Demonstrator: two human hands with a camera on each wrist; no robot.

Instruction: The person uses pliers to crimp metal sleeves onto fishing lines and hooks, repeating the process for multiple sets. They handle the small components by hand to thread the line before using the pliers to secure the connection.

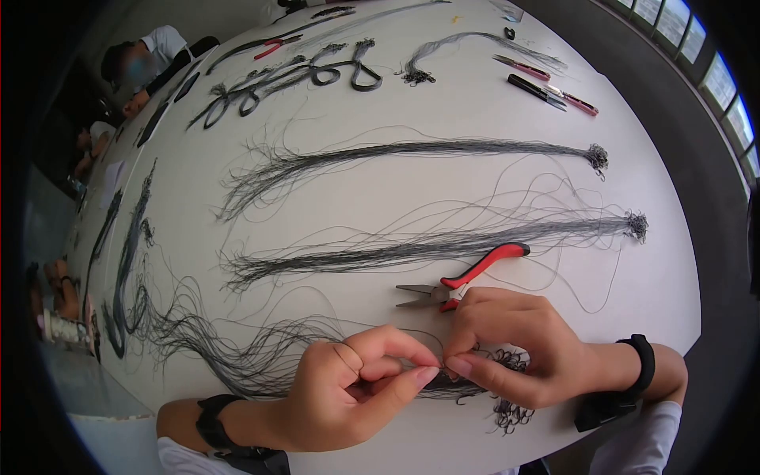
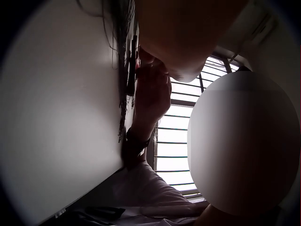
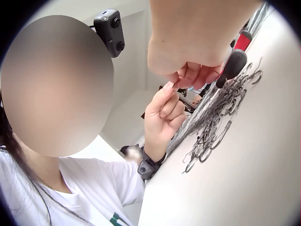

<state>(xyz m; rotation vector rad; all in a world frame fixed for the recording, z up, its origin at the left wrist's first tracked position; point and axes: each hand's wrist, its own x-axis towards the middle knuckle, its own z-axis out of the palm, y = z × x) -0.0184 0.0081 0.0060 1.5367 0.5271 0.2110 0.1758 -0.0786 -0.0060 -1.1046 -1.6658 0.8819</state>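
Observation:
Above the nearest bundle of fishing line, both hands meet at the fingertips. My left hand [image 1: 336, 392] pinches a thin dark fishing line [image 1: 348, 361] between thumb and index finger, and the line crosses over the index finger. From the other side my right hand [image 1: 526, 348] pinches at the same spot; the tiny piece between the fingertips is mostly hidden. Under the right hand lies a cluster of fish hooks [image 1: 513, 418], at the end of the near line bundle [image 1: 229, 348]. Red-and-black pliers [image 1: 484, 267] lie just beyond the right hand, jaws pointing left.
Two more line bundles with hooks at their right ends, a middle one [image 1: 396, 252] and a farther one [image 1: 412, 148], stretch across the white table. Thread snips [image 1: 537, 91] lie at the back right. Looped dark bundles [image 1: 324, 75] lie at the back; another person [image 1: 162, 47] sits far left.

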